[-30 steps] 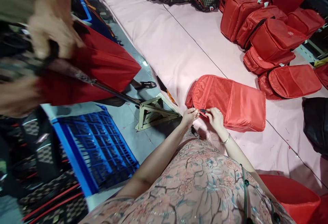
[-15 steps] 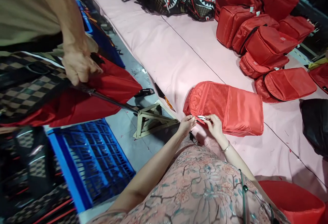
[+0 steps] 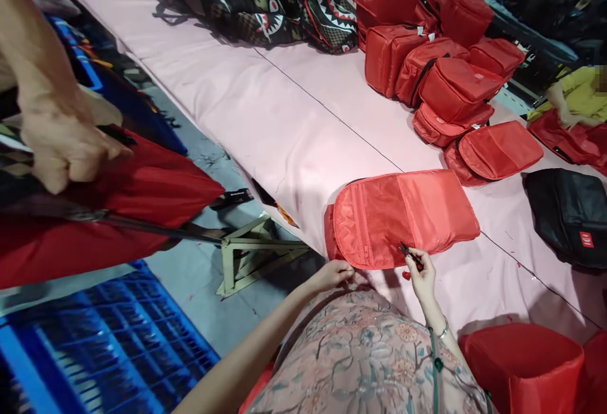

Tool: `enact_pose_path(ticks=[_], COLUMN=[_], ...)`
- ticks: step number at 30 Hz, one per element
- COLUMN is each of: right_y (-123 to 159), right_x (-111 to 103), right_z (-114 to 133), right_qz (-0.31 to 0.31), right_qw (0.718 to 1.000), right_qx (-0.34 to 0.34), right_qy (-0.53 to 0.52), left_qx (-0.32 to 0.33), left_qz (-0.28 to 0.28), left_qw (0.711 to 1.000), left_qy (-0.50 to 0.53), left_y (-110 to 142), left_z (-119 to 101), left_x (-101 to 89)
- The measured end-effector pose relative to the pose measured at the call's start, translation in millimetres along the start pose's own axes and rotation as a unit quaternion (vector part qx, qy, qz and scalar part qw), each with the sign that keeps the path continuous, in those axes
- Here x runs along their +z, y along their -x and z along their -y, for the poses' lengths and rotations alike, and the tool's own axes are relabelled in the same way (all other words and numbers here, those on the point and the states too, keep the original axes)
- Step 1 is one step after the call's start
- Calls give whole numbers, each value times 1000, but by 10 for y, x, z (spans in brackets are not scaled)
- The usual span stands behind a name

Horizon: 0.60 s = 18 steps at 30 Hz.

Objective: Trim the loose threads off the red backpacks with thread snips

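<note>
Red bag [image 3: 427,208] lies on the pink surface [image 3: 303,142]. Right hand [image 3: 423,275]: grip pinching black snips [image 3: 411,258], blades over the bag's near side. Left hand [image 3: 336,272]: fingers curled beside the bag's near-left end; cannot tell whether grip holds anything. Black bag [image 3: 566,212] right of red bag.

Your pink-covered table [image 3: 294,129] bears: red mesh-panelled bag [image 3: 405,218], before you; piled red bags [image 3: 450,85], farther off; patterned backpacks [image 3: 270,22]; black bag [image 3: 569,215], right.
</note>
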State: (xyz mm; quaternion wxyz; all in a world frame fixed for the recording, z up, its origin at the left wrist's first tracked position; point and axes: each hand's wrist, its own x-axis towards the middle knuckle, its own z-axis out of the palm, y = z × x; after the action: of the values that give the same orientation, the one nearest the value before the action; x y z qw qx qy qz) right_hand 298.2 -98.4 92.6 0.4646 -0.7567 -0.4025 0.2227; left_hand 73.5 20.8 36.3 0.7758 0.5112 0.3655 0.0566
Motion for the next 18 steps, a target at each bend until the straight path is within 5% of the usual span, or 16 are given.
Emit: enact_pose_path(ticks=[2,8,13,16,18], right_y=[41,59,-358,-804,-1102], right_x=[-101,-300,-581,-894,-1128], right_z=[-66,-302,-486,-576,-647], right_qz=[-26,-101,-166,-212,-253], right_qw=[1000,993,977,972,962], right_qx=[10,38,68,72,100], right_qy=[-7,-54,-112,-66,2], left_qx=[-27,4,22,4,-30], left_qz=[-28,-258,-335,-379,-363], left_qw=[997,958,921,895,903], left_qy=[-74,-128,-195,-236,-229], left_y=[-17,-223,-276,-254,-234], left_z=[-102,-367,-319,-218,-160], left_x=[-182,-553,-437,-330,-260])
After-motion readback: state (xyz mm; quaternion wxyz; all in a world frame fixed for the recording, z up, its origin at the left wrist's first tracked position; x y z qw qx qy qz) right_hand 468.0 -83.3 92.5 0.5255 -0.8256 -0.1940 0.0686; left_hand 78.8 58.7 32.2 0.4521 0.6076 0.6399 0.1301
